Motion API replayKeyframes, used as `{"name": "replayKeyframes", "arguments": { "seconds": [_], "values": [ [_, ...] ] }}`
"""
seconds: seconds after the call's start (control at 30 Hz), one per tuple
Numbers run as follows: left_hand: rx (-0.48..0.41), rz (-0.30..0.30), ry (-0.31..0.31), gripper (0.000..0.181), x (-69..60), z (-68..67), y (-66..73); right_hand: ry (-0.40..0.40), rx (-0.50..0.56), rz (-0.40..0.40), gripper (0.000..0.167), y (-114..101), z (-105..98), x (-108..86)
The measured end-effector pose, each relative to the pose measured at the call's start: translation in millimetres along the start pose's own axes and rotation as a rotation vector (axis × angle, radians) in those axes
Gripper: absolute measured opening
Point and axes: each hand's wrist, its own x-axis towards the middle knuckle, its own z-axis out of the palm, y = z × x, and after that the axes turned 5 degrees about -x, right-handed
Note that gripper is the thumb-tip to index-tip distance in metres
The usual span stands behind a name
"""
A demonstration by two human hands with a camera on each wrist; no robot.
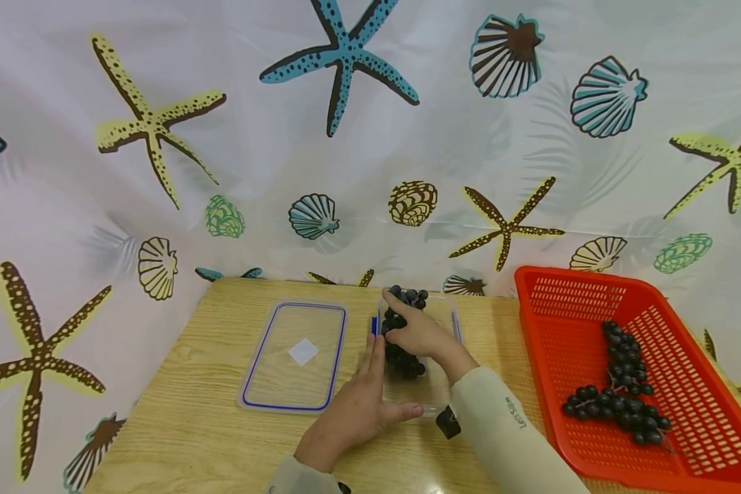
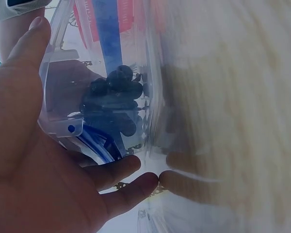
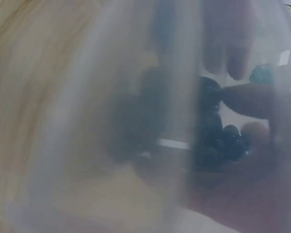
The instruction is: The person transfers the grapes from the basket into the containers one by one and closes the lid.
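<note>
Black grape bunch (image 1: 401,361) lies inside clear plastic container (image 1: 429,396), along its left side. Right hand (image 1: 425,334) over container, fingers on bunch; pinching or not: cannot tell. Left hand (image 1: 359,409) at container's near-left corner, fingers straight, thumb apart. Lid (image 1: 278,381) left of container; red basket (image 1: 571,357) right.

Lid (image 1: 293,384) lay L on tbl (image 1: 179,405), container (image 1: 432,391) ctr w/ grapes (image 1: 401,362) along its L side, basket (image 1: 571,353) R w/ addl. bunches (image 1: 624,406) inside; curtain (image 1: 370,158) behind.
</note>
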Motion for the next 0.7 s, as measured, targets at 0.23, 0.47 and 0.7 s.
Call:
{"name": "replayKeyframes", "arguments": {
  "seconds": [0.23,0.47,0.7],
  "values": [
    [-0.001,-0.012,0.0,0.124,0.0,0.0,-0.3,0.039,-0.026,0.036,0.091,1.0,-4.1,-3.9],
    [0.009,-0.02,0.005,0.124,1.8,1.8,1.0,0.081,-0.135,0.092,0.084,0.7,-19.0,-13.6],
    [0.001,-0.036,0.003,0.126,1.3,1.3,0.8,0.121,-0.241,0.059,0.068,-11.5,-42.6,-34.9]
  ]
}}
